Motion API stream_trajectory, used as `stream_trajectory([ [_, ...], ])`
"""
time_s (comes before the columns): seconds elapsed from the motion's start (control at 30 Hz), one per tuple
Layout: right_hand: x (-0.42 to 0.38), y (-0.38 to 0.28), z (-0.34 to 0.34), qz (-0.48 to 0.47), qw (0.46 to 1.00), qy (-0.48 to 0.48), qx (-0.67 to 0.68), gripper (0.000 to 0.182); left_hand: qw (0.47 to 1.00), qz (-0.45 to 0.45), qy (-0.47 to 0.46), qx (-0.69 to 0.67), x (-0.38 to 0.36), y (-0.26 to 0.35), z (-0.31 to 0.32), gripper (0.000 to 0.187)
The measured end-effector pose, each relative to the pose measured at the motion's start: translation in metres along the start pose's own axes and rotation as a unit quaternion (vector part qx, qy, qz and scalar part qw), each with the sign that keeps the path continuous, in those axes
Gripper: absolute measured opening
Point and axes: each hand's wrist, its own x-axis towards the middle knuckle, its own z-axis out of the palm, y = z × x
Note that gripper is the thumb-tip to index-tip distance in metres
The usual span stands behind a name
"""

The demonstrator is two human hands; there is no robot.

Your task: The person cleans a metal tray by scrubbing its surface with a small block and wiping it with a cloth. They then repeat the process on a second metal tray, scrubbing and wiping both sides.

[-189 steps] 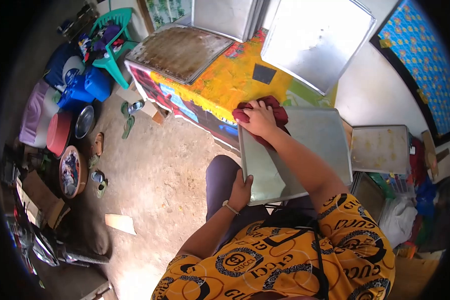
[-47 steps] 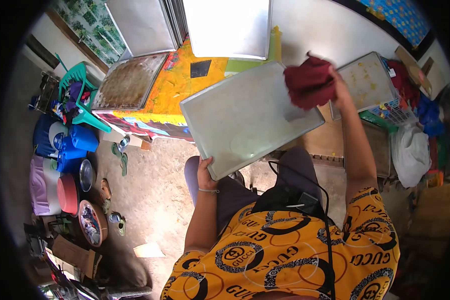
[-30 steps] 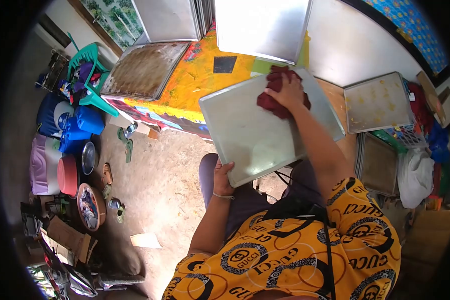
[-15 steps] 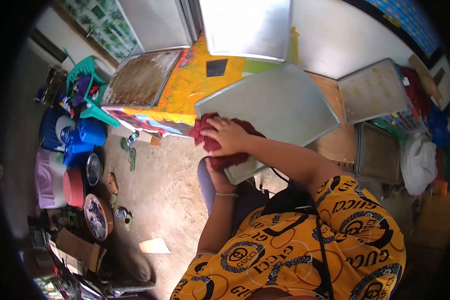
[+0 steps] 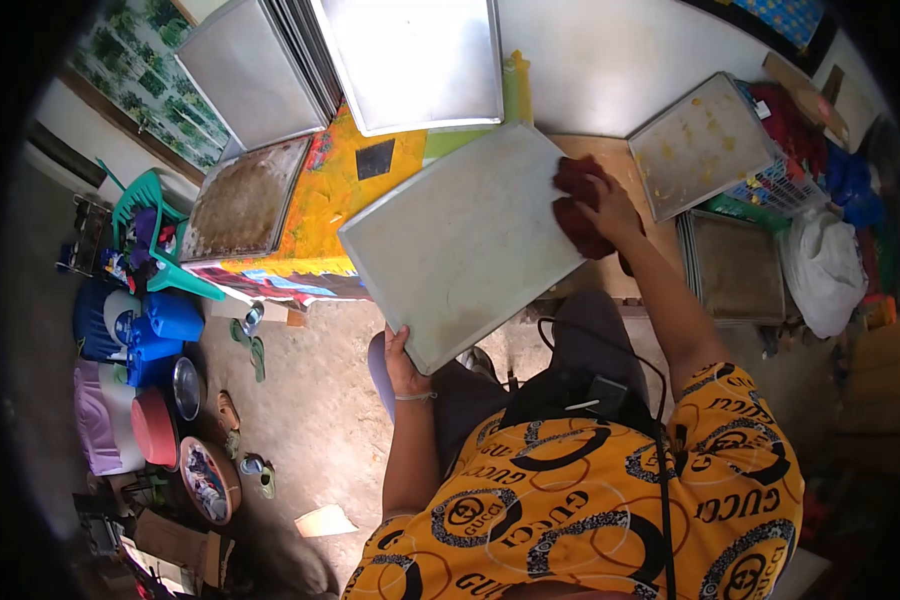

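A flat metal baking tray [image 5: 460, 245] lies slanted in front of me, its far part over the table. My left hand [image 5: 402, 368] grips its near left corner, thumb on top and the other fingers hidden beneath. My right hand [image 5: 612, 212] is closed on a dark red cloth [image 5: 580, 205], which rests against the tray's right edge. Part of that edge is hidden by the cloth.
A browned tray [image 5: 245, 200] lies on the table's yellow cover [image 5: 320, 215]. Bright trays [image 5: 410, 60] lean upright at the back. To the right are a stained tray [image 5: 705, 145], stacked trays [image 5: 735, 268] and a white sack [image 5: 822, 270]. A green chair [image 5: 150, 200] stands left.
My right hand has carried the red cloth from the tray's left end to its right edge. My left hand, now uncovered, still grips the near corner. The camera view has shifted somewhat.
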Motion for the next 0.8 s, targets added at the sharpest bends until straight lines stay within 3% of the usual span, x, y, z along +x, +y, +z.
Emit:
stream_trajectory([
  [0.1, -0.010, 0.038, 0.007, 0.150, 0.983, -0.030, 0.105, 0.063, 1.000, 0.006, 0.000, 0.012, 0.002, 0.000, 0.001, 0.053],
  [0.2, -0.034, 0.018, -0.007, 0.210, 0.972, 0.047, 0.100, 0.064, 1.000, 0.006, -0.003, 0.005, 0.004, -0.003, -0.002, 0.052],
  [0.3, -0.058, -0.023, -0.009, 0.132, 0.985, 0.030, -0.103, 0.063, 1.000, 0.015, 0.000, 0.010, 0.003, -0.001, 0.002, 0.051],
  [0.33, -0.066, -0.039, -0.006, 0.103, 0.988, 0.010, -0.112, 0.063, 1.000, 0.012, 0.004, 0.011, 0.003, -0.001, 0.002, 0.050],
  [0.47, -0.090, -0.109, -0.003, -0.114, 0.989, -0.085, -0.037, 0.059, 0.999, -0.011, 0.033, 0.009, 0.005, -0.004, -0.005, 0.044],
  [0.57, -0.101, -0.164, 0.001, -0.313, 0.936, -0.151, 0.066, 0.058, 0.996, -0.058, 0.007, -0.062, 0.011, -0.010, -0.016, 0.044],
  [0.7, -0.107, -0.232, 0.028, -0.440, 0.870, -0.190, 0.118, 0.060, 0.992, -0.034, -0.029, -0.121, 0.004, -0.003, -0.003, 0.055],
  [0.73, -0.108, -0.249, 0.026, -0.450, 0.859, -0.209, 0.124, 0.060, 0.998, 0.020, 0.035, -0.053, 0.008, -0.007, -0.012, 0.058],
  [0.8, -0.114, -0.267, 0.026, -0.470, 0.843, -0.221, 0.140, 0.059, 0.989, 0.020, -0.043, -0.137, 0.015, -0.009, -0.040, 0.058],
])
